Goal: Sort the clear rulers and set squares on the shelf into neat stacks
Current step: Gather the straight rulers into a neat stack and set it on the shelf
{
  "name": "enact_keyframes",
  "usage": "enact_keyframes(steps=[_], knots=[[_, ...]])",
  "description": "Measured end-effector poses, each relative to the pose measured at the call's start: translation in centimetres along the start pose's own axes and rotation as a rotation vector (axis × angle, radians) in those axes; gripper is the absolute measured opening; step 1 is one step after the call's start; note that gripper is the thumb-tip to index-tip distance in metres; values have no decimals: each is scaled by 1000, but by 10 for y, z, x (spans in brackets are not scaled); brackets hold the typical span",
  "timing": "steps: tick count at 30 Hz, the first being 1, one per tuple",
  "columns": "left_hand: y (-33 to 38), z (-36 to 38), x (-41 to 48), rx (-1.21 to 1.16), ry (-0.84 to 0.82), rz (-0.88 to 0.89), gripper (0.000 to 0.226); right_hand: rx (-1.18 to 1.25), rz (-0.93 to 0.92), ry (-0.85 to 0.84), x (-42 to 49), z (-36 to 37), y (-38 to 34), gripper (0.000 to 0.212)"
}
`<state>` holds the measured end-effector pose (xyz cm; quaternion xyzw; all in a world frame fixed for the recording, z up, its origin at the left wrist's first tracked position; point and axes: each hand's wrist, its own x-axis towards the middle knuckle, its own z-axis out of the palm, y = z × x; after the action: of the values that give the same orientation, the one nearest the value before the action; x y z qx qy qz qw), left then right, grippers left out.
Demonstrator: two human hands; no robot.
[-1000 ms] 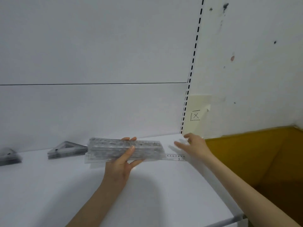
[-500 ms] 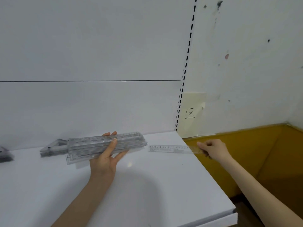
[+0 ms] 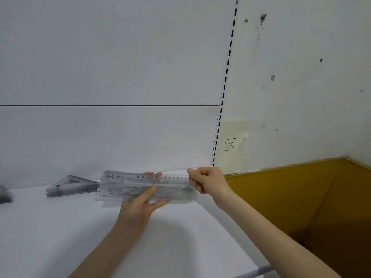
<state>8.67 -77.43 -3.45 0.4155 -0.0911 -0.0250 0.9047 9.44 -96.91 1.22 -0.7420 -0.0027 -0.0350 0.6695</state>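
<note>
Two hands are on the rulers. My left hand [image 3: 140,205] holds the ruler stack [image 3: 128,190] from below at its middle: the thumb lies up the near face and the fingertips [image 3: 158,173] show over the far edge, so the grip is curled round the whole bundle. My right hand [image 3: 208,182] pinches the right end of the top ruler [image 3: 138,177] between thumb and bent fingers. That ruler lies along the upper face of the stack, its printed numbers readable, its ends nearly level with the others.

The stack runs left to right, low over the white shelf [image 3: 60,237], toward its back right part; I cannot tell whether its lower edge touches the surface.

Just beside the stack's left end, a pile of set squares [image 3: 70,185] lies flat on the shelf against the back panel. A second clear pile [image 3: 5,195] sits at the left edge of view, cut off.

Behind my right hand a slotted upright [image 3: 226,71] runs up the wall, with a pale note [image 3: 232,145] bearing a boxed X beside it. A yellow-brown box [image 3: 301,197] stands to the right of the shelf.
</note>
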Motion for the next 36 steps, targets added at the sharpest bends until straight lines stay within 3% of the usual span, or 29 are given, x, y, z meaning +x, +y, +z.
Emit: enact_keyframes(steps=[3,6,7,11,18,21,24,26,30,36], knots=[[3,1,-1,-6,-3,6,84,-54,18,58,6,8,-5,41],[5,2,-2,-20,-21,18,44,-110,19,75,8,8,-8,40],[5,2,-2,-10,-15,10,44,-167,7,77,8,8,-9,40],[6,1,-2,7,-12,-3,87,-386,-75,116,11,11,-7,38],[5,-1,0,49,-33,-52,73,-542,-120,82,20,7,0,30],[4,-1,0,64,-32,-50,71,-516,-195,-51,22,1,-11,28],[5,1,-1,73,-50,-43,78,-694,-199,-388,18,6,-31,69],[5,3,-2,62,-79,-38,82,-933,-208,-486,15,19,-34,80],[2,3,-3,59,-90,-11,71,-1034,-294,-449,15,43,-22,53],[5,7,-3,72,-137,-6,59,-915,-333,-490,19,46,-10,42]])
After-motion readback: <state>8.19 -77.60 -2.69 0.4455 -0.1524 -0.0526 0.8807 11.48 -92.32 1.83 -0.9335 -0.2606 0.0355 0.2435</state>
